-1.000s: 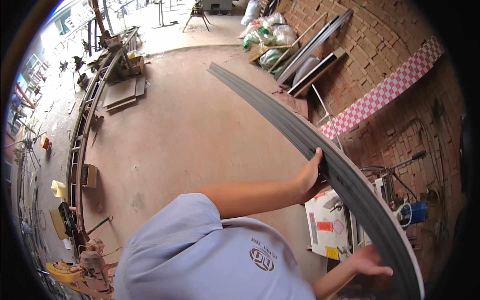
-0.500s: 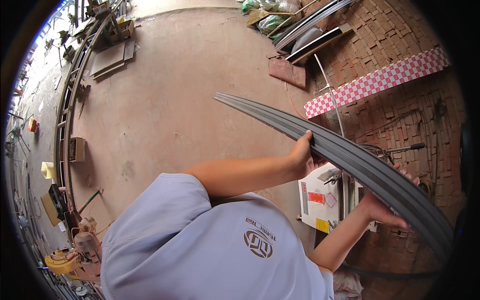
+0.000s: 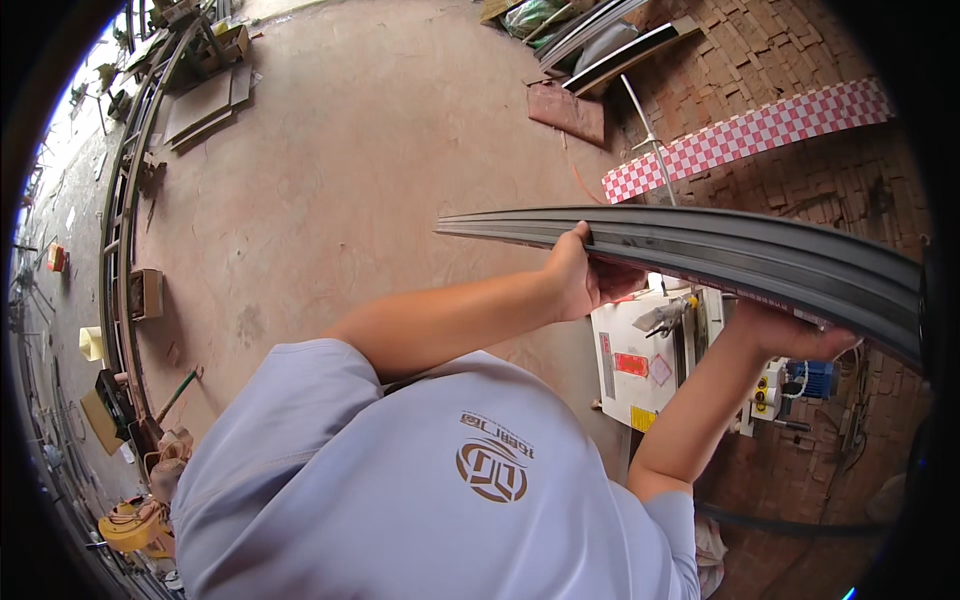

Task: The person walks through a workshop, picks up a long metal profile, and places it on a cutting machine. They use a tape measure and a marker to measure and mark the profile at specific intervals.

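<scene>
A long dark grey grooved profile (image 3: 680,235) spans the right half of the view, nearly level, its far right end running out at the picture's rim. My left hand (image 3: 590,278) grips it left of its middle, the thumb over the near edge and the fingers underneath. Farther right, my right hand (image 3: 785,332) is closed on it from below, thumb pointing right; its fingers are mostly hidden behind the profile. Just below the profile, between my forearms, stands a white machine cabinet (image 3: 635,365) with red and yellow labels.
A blue motor (image 3: 818,378) sits right of my right wrist. Beyond the profile lies a red-and-white checkered strip (image 3: 750,135) beside a thin white pole (image 3: 645,125). Boards (image 3: 205,105) and a cardboard box (image 3: 150,294) lie by a long rail frame (image 3: 118,230) at left.
The profile has swung from a steep slant to nearly level, its right end rising in the view. Both hands moved with it, keeping hold; the blue motor has come into sight.
</scene>
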{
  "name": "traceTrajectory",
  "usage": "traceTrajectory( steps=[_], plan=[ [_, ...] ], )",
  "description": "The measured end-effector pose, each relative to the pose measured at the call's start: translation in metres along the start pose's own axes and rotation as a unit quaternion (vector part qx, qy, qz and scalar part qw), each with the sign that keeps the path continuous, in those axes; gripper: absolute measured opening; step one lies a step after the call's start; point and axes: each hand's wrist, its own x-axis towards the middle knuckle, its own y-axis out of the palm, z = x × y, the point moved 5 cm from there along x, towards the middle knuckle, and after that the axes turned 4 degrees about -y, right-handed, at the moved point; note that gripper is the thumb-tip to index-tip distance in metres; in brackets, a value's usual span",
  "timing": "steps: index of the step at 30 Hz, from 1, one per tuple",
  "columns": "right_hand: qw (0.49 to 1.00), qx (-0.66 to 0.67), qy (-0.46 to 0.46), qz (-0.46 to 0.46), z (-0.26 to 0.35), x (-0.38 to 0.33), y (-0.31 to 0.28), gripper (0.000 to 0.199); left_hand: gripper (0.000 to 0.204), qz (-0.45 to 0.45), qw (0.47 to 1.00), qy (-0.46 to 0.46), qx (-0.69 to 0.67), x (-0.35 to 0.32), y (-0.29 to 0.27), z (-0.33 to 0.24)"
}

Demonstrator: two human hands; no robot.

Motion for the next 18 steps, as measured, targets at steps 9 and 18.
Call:
traceTrajectory(
  steps=[9, 18],
  plan=[
    [0.996, 0.003, 0.082, 0.021, -0.017, -0.016, 0.031, 0.066, 0.092, -0.063, 0.988, -0.044, 0.137, -0.021, -0.023, -0.011],
    [0.942, 0.202, 0.257, 0.07, -0.036, -0.022, 0.06, 0.061, 0.093, 0.004, 0.845, 0.118, 0.522, -0.07, -0.057, -0.076]
  ],
)
